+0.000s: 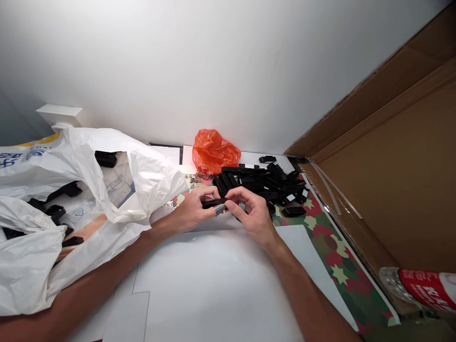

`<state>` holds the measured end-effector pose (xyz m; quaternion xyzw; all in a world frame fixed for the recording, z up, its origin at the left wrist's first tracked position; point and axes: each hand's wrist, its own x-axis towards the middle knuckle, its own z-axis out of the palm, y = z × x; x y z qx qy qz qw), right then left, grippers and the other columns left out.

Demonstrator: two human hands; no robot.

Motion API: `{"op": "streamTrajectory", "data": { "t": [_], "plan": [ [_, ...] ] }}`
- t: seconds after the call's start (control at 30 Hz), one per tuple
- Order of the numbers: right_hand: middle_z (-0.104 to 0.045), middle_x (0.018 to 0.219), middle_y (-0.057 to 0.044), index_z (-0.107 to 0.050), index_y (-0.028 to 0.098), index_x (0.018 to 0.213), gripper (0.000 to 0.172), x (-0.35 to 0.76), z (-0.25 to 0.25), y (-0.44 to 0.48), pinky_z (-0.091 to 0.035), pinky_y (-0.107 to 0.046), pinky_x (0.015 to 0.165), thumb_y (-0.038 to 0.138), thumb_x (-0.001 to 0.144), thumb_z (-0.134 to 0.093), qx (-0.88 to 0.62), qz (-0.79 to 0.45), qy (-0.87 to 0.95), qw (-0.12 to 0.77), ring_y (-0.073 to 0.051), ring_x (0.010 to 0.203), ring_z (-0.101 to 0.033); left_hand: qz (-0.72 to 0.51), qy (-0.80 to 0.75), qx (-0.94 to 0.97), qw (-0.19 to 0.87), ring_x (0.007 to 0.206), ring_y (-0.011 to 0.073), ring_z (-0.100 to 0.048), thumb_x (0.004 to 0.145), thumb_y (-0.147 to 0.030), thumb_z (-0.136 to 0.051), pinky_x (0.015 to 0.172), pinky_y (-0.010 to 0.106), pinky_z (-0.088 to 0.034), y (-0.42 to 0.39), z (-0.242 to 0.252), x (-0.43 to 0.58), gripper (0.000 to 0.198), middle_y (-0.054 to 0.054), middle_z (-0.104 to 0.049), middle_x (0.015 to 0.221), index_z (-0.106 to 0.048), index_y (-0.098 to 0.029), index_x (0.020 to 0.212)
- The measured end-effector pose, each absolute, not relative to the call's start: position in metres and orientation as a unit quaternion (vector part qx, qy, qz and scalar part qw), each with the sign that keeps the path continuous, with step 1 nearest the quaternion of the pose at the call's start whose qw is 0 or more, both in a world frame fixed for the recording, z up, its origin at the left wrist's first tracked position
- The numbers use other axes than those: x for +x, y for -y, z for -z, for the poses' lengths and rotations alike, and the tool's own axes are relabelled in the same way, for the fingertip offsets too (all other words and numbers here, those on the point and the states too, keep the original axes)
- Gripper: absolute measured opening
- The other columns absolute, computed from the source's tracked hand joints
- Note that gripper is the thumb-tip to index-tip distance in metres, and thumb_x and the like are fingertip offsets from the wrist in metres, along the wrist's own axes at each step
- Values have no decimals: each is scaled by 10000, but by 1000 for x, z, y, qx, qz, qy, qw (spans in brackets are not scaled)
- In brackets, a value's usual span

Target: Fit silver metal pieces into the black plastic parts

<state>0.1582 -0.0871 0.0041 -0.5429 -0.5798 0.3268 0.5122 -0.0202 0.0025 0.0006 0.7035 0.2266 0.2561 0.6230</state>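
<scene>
My left hand (194, 209) and my right hand (249, 211) meet over the white sheet (213, 280) and pinch one narrow black plastic part (213, 203) between their fingertips. A small grey metal piece (220, 209) shows at the part's right end, by my right thumb. Both hands are closed on the part. Just beyond the hands lies a heap of several similar black plastic parts (263, 183).
A crumpled orange plastic bag (213, 151) sits against the white wall. A large white plastic bag (64, 209) holding several black parts fills the left. A brown cardboard box (392, 180) stands on the right, with a bottle with a red label (423, 287) at its foot. A camouflage-patterned mat (338, 256) lies under the sheets.
</scene>
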Motion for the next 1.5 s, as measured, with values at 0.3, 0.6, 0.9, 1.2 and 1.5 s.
{"op": "streamTrajectory", "data": {
  "t": [0.3,0.6,0.9,1.2,1.5],
  "plan": [
    [-641,778,-12,-662,213,851,430,165,-6,85,-461,-289,683,632,949,-658,-516,-381,601,477,-171,723,-588,-203,-219,716,631,707,131,-426,856,-373,-677,626,258,-304,-2,-9,-23,250,-24,-484,737,-544,-182,764],
    [-566,631,11,-615,200,701,567,163,-10,83,-390,-270,554,740,784,-767,-523,-398,566,497,-131,585,-465,-197,-208,733,616,687,121,-390,876,-425,-676,606,252,-294,-3,-5,-23,329,-26,-436,723,-508,-178,737],
    [-576,661,13,-617,208,709,454,167,-10,86,-366,-282,579,609,881,-744,-553,-338,601,469,-141,612,-464,-206,-223,724,619,669,113,-394,832,-352,-696,600,246,-272,-2,0,-24,282,-44,-417,710,-486,-186,742],
    [-634,700,2,-628,225,738,300,165,-16,89,-390,-308,670,425,953,-688,-603,-236,626,435,-178,688,-508,-226,-248,724,602,659,108,-344,849,-267,-650,597,254,-237,-2,0,-20,251,-51,-395,699,-436,-193,741],
    [-675,731,1,-652,224,761,267,162,-13,89,-405,-290,675,388,971,-669,-602,-220,633,435,-175,695,-525,-231,-243,725,601,647,105,-352,866,-331,-670,587,243,-254,-2,-7,-19,310,-50,-390,689,-431,-192,726]
  ]
}}
